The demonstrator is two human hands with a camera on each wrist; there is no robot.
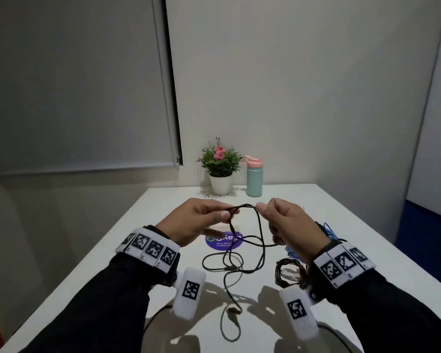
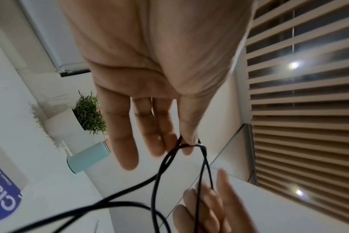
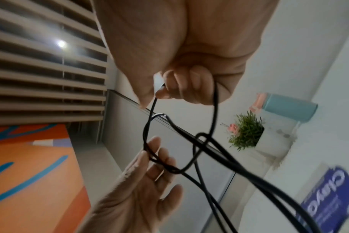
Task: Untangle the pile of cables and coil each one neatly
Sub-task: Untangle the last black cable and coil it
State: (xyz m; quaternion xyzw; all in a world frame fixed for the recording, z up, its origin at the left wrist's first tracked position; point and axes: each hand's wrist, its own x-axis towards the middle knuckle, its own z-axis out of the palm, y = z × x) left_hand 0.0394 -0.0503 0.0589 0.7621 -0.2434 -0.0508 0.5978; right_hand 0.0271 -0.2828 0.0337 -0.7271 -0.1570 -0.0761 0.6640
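Observation:
A thin black cable [image 1: 260,228] is stretched between both raised hands above the white table [image 1: 329,200]. My left hand [image 1: 224,212] pinches it between thumb and forefinger, the other fingers straight, as the left wrist view shows [image 2: 187,144]. My right hand [image 1: 262,208] grips the cable [image 3: 215,107] in curled fingers [image 3: 186,83]. Below the hands the cable hangs in crossing loops and trails over the table toward me. A coiled dark cable [image 1: 289,272] lies under my right wrist. A blue cable [image 1: 329,230] shows partly behind the right hand.
A potted plant [image 1: 220,171] and a mint bottle [image 1: 254,179] with a pink lid stand at the table's far edge. A round blue sticker [image 1: 225,242] lies mid-table. Walls close in behind and to the right; a window blind hangs left.

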